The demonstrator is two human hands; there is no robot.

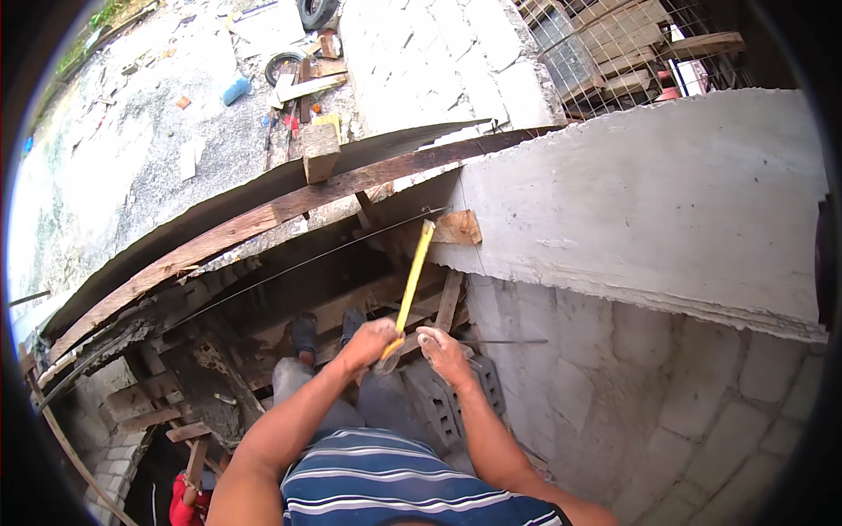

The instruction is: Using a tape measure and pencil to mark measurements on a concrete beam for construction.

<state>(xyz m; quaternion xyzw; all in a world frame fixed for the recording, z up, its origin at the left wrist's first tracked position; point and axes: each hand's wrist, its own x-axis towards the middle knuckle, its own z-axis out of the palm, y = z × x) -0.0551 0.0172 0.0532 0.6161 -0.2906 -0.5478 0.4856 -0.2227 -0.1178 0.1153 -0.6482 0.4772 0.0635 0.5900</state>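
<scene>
My left hand [370, 344] is closed on a tape measure [390, 351]. Its yellow blade [412, 279] is extended upward to beside a small wood piece [456, 228] at the end of the pale concrete beam [631, 202], near a thin string [307, 257]. My right hand [443, 355] is just right of the tape, fingers loosely bent and apparently empty. Below it are grey hollow blocks [443, 412] and a thin metal rod [513, 341]. My feet [303, 337] are down among dark timbers.
A long board [219, 243] spans the upper left, with a timber block [320, 158] on it. Beyond lies a rubble-strewn slab [149, 123]. Wire mesh [596, 44] is at upper right, a block wall [693, 412] at lower right. A person in red [186, 500] is below at lower left.
</scene>
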